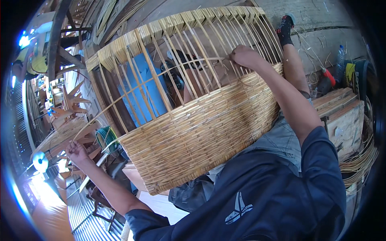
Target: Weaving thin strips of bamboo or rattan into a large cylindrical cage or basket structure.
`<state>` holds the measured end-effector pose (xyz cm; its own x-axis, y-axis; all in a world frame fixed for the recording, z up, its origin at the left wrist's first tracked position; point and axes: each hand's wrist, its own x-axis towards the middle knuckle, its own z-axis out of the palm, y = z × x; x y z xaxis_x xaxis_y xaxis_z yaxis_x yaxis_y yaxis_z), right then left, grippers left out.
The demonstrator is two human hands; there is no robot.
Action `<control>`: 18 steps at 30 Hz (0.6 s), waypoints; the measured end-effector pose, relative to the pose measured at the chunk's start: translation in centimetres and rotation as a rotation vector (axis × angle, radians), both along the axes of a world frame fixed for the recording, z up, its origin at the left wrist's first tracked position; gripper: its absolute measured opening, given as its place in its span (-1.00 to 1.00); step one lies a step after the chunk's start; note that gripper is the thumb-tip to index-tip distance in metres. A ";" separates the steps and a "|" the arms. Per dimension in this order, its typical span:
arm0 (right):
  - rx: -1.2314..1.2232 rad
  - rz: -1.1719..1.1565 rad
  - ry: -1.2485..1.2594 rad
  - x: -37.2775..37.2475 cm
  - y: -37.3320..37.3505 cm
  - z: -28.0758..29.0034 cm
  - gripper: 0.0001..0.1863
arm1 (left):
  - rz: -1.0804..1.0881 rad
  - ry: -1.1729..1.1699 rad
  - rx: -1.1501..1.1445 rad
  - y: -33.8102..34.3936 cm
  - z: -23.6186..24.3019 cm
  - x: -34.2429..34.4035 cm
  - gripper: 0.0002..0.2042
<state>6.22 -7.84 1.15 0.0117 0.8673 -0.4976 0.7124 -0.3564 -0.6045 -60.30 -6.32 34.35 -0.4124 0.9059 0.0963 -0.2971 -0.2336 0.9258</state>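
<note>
A large woven rattan panel rests across my lap, tightly woven in its near part. Beyond the weave, bare upright stakes run up to a wrapped far rim. One long, pale rattan strip passes among these stakes. Its left stretch is pinched in the fingers of my left hand, out past the panel's left edge. My right hand is closed on the strip among the stakes at the right. Loose strip curls below that hand, near the top of the weave.
A blue sheet-like thing lies behind the stakes. To the right are a wooden box, a red-handled tool, a plastic bottle and coiled rattan. Green coiled cord sits by the left edge. Another person is at far left.
</note>
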 end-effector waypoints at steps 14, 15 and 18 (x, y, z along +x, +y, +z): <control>-0.235 -0.173 0.850 1.0 -5.4 2.1 -0.77 | -0.189 0.048 -0.339 0.6 -8.0 8.3 -0.83; -0.116 -0.134 0.637 1.1 -4.6 1.1 -0.79 | -0.169 0.052 -0.348 0.8 -8.5 9.4 -0.83; 0.371 -0.191 0.145 0.4 -2.3 -2.3 -0.74 | -0.491 -0.152 -0.318 1.1 -9.3 11.8 -0.80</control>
<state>6.58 -10.17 -1.20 0.1421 0.9766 -0.1614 0.5527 -0.2136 -0.8055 -48.45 -5.24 25.09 0.0736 0.9684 -0.2381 -0.4349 0.2460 0.8662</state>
